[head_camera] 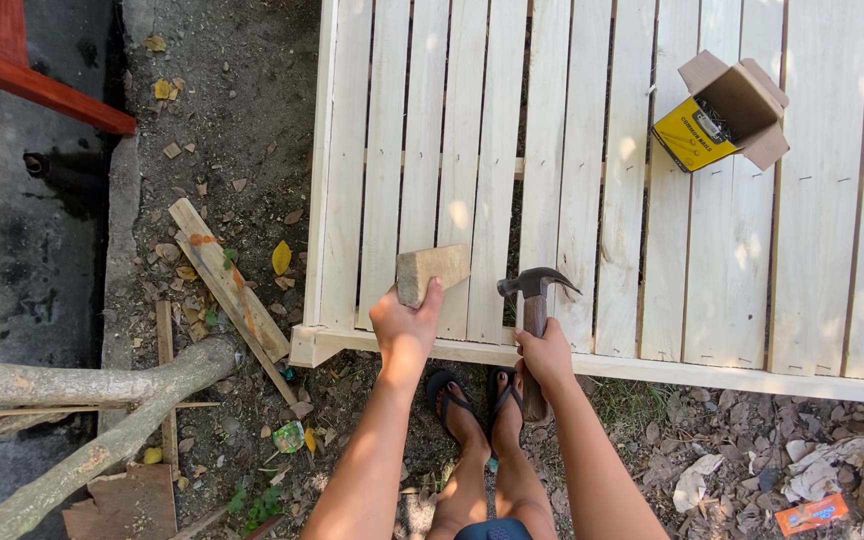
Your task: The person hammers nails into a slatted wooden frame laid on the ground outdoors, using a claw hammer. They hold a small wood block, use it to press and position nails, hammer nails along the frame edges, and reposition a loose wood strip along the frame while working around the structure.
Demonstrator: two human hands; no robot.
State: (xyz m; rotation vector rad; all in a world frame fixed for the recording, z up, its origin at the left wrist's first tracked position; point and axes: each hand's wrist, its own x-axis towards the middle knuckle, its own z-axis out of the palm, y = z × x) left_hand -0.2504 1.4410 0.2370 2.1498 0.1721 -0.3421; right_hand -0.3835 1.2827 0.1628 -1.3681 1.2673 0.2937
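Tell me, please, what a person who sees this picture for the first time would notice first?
First, the large panel of pale wooden slats that fills the upper right. At its near edge, the left hand presses a small wooden block on the slats, and the right hand holds a claw hammer beside it. An open cardboard box of nails lies on the slats at the upper right.
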